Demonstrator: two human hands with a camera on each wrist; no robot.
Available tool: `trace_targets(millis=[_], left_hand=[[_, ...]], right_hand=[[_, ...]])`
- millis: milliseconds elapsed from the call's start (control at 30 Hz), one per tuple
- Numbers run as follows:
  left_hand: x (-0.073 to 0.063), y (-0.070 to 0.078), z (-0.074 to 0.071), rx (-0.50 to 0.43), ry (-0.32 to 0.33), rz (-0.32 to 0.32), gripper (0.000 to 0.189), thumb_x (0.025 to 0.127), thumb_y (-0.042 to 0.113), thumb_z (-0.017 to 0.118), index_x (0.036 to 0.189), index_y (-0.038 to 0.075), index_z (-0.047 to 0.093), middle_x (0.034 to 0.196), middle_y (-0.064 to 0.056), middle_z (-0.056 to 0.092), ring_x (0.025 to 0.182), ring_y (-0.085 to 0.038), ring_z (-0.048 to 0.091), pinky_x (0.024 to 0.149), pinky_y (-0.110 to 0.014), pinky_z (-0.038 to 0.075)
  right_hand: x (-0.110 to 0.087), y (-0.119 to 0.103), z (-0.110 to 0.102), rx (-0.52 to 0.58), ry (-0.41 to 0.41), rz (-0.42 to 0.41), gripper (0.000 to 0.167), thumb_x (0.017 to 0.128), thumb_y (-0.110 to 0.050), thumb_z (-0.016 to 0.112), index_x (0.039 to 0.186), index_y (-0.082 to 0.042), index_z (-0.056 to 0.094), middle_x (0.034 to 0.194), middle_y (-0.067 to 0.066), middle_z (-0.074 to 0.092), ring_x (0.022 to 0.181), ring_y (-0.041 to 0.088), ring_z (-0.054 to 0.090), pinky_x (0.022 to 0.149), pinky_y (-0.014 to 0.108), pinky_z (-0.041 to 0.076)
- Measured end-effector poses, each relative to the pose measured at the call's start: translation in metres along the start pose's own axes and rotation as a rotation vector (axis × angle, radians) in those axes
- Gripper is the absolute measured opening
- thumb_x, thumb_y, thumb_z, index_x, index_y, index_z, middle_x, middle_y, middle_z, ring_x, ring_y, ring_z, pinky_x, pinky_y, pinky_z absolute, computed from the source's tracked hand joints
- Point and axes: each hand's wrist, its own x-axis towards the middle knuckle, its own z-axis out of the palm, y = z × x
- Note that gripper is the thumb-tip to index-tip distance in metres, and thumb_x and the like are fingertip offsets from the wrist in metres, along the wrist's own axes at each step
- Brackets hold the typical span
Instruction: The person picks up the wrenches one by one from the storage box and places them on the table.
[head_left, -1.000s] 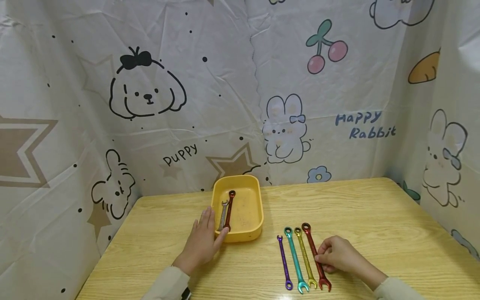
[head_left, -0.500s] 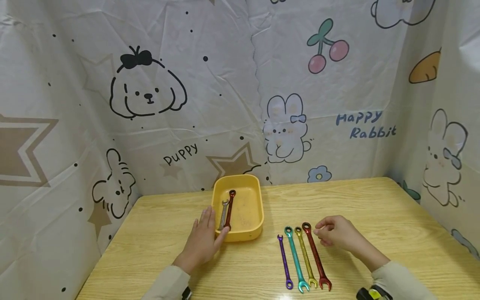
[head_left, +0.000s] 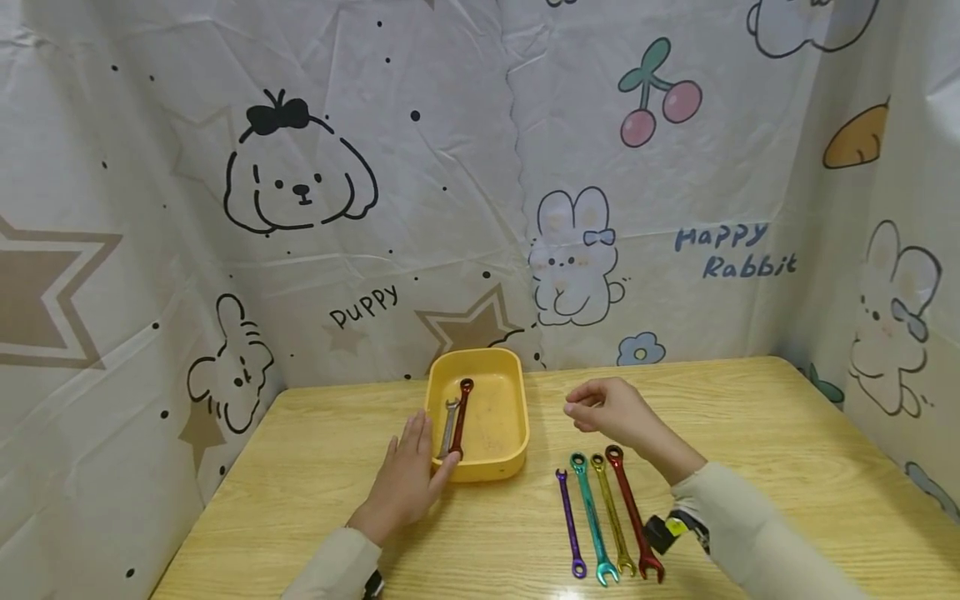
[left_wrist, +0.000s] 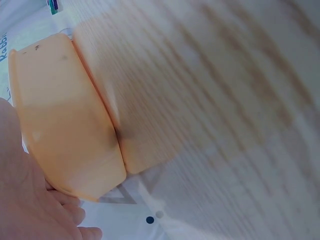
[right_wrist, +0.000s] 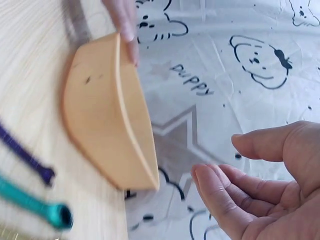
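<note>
My left hand (head_left: 405, 479) rests against the left near corner of a yellow plastic tray (head_left: 491, 417), its fingers straight along the side. Inside the tray lie a small silver wrench (head_left: 447, 429) and a dark red wrench (head_left: 462, 421), side by side at the left. My right hand (head_left: 618, 412) hovers over the table right of the tray, fingers loosely bent, thumb apart from them, holding nothing. Below it lie a purple wrench (head_left: 570, 521), a teal wrench (head_left: 592, 521), a gold wrench (head_left: 614, 517) and a larger red wrench (head_left: 630, 500), in a row. The right wrist device partly overlaps the red one.
The wooden table (head_left: 315, 467) carries everything. A white curtain (head_left: 420, 208) printed with cartoon animals stands behind the table and on both sides, close to the tray's far edge.
My right hand has left the larger red wrench, lifting up and moving away and leftward toward the tray. The left hand and the wrenches keep their places.
</note>
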Motion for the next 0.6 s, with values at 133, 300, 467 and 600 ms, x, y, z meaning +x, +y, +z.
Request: trace_targets(millis=[133,300,467,600], left_hand=[[0.001,0.0,0.0,0.005,-0.003,0.001,0.084,0.099,0.059,0.029,0.15,-0.007,0.018,0.158,-0.022,0.012,0.146,-0.036,0.012,0.114,-0.056,0.016],[0.001,-0.001,0.001,0.011,-0.005,-0.001,0.086,0.098,0.061,0.026,0.15,-0.007,0.017,0.158,-0.022,0.013,0.146,-0.036,0.012,0.114,-0.056,0.017],[0.001,0.0,0.001,0.002,-0.002,-0.007,0.084,0.099,0.059,0.03,0.15,-0.007,0.018,0.157,-0.023,0.014,0.145,-0.037,0.014,0.114,-0.057,0.017],[0.001,-0.001,0.001,0.0,0.0,-0.008,0.083,0.099,0.058,0.031,0.15,-0.007,0.018,0.158,-0.022,0.013,0.145,-0.037,0.013,0.114,-0.057,0.016]], right_hand=[[0.017,-0.016,0.015,0.071,-0.01,0.011,0.024,0.091,-0.011,0.065,0.108,0.007,0.064,0.093,0.016,0.064,0.079,0.02,0.067,0.072,0.03,0.058],[0.037,-0.029,0.037,0.174,-0.032,0.057,0.024,0.091,-0.009,0.065,0.109,0.007,0.063,0.098,0.017,0.065,0.079,0.019,0.067,0.076,0.033,0.057],[0.054,-0.035,0.057,0.241,-0.055,0.082,0.025,0.09,-0.008,0.065,0.109,0.009,0.064,0.102,0.02,0.066,0.085,0.029,0.069,0.079,0.036,0.057],[0.067,-0.036,0.07,0.294,-0.061,0.117,0.026,0.09,-0.007,0.065,0.109,0.011,0.064,0.1,0.021,0.066,0.084,0.027,0.07,0.076,0.033,0.057]])
